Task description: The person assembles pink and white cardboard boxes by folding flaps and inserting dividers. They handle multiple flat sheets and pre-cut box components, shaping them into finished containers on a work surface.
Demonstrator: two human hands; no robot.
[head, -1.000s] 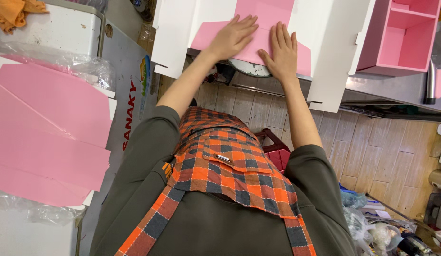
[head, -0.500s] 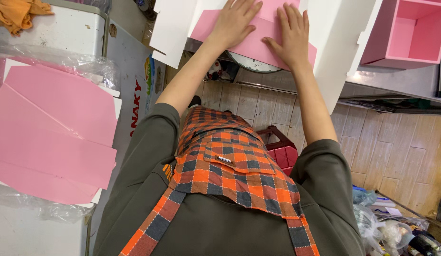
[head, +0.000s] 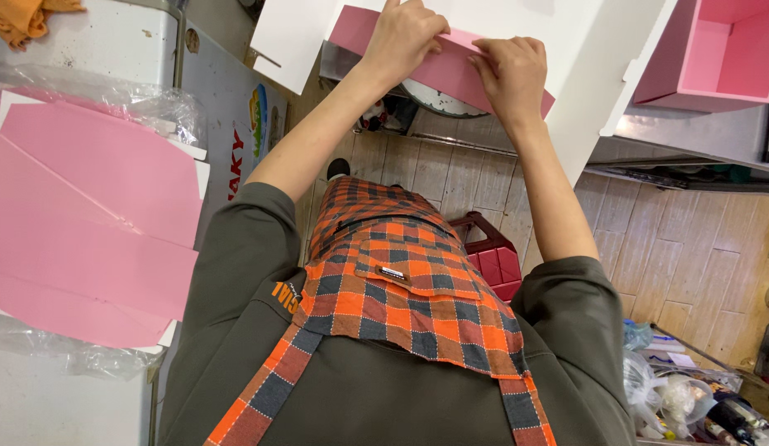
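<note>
Both hands grip one pink card panel (head: 450, 62) at the top of the view: left hand (head: 409, 33) curled over its upper edge, right hand (head: 510, 73) pinching its right part. It lies against a white cardboard sheet (head: 591, 49). Pink flat sheets (head: 87, 215) lie stacked far left; a pink box (head: 719, 54) sits right.

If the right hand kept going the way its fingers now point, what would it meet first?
The right hand points up and leftward along the pink card sheet, so it would likely meet the left hand first; depth is unclear.
</note>
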